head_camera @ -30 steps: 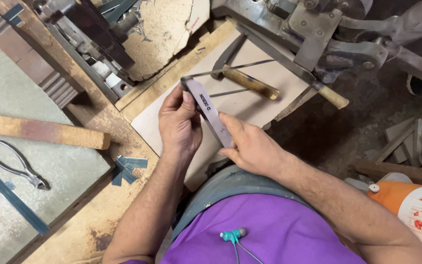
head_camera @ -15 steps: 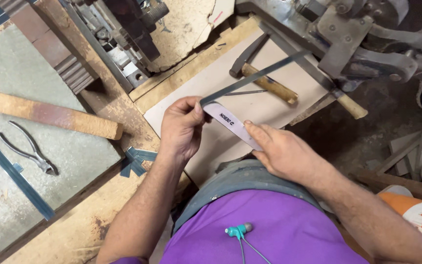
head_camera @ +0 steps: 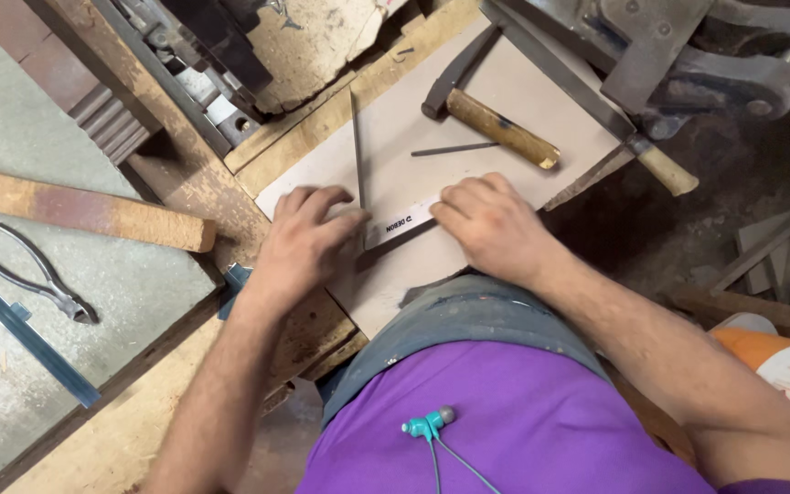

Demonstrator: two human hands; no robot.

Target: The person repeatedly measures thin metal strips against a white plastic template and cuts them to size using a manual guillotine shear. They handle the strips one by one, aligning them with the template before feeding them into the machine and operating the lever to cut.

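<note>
A metal try square [head_camera: 395,222] lies flat on a pale board [head_camera: 541,101] in front of me. Its thin blade [head_camera: 357,146] points away from me and its light stock runs sideways between my hands. My left hand [head_camera: 302,240] presses down on the corner of the square, fingers spread over it. At the other end of the stock, my right hand [head_camera: 491,224] rests with curled fingers on it and the board.
A hammer with a wooden handle [head_camera: 496,126] and a thin metal rod [head_camera: 454,148] lie further back on the board. Pliers [head_camera: 43,279], a wooden block [head_camera: 75,209] and a dark metal strip [head_camera: 25,331] are on the grey surface at left. Heavy metal machinery [head_camera: 678,55] stands at top right.
The square was held up in the air in both hands; it now lies flat on the board with both hands pressing on it.
</note>
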